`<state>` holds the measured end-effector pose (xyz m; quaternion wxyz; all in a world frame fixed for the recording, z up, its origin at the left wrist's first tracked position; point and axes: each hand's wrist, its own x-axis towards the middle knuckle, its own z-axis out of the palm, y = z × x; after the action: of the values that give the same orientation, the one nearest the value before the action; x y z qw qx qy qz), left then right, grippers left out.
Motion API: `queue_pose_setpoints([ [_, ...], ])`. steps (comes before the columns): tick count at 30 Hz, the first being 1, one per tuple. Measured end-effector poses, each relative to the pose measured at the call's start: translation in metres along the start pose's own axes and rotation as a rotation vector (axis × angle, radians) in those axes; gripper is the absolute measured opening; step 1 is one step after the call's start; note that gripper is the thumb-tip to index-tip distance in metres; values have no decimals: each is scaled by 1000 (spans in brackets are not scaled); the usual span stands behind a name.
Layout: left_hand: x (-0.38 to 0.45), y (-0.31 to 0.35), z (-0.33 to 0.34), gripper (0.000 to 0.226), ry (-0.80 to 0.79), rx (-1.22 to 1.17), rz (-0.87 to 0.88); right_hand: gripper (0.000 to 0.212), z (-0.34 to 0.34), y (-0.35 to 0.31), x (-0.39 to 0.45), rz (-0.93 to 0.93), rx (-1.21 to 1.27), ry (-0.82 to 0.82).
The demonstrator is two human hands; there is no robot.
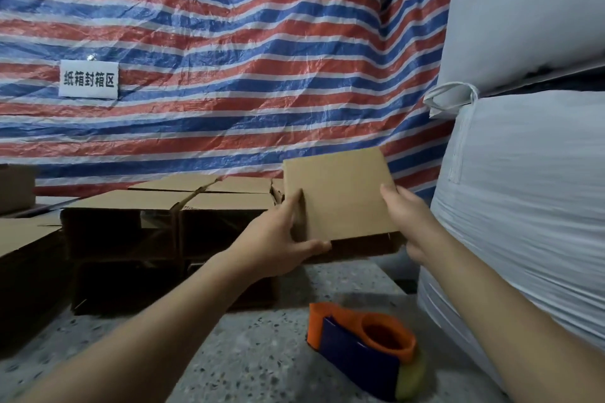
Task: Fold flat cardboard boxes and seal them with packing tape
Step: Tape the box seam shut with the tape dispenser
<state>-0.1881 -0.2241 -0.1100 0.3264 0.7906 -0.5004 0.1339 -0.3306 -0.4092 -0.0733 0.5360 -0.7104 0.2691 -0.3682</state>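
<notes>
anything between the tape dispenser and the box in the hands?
Nothing: head view shows only bare speckled floor between tape dispenser and held box.

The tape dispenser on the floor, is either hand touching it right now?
Apart. The head view shows the tape dispenser lying alone on the floor, while the left hand and right hand both grip the cardboard box above it.

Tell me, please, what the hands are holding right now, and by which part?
Both hold one cardboard box: the left hand grips its lower left corner, the right hand its right edge.
</notes>
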Motion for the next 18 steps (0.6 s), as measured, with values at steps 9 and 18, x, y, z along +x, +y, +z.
queue_pose_setpoints([
  [9,35,-7,62,68,54,826,109,28,3,43,63,322,-12,-38],
  [18,55,-27,110,45,-109,1068,155,33,34,107,114,482,-50,-181],
])
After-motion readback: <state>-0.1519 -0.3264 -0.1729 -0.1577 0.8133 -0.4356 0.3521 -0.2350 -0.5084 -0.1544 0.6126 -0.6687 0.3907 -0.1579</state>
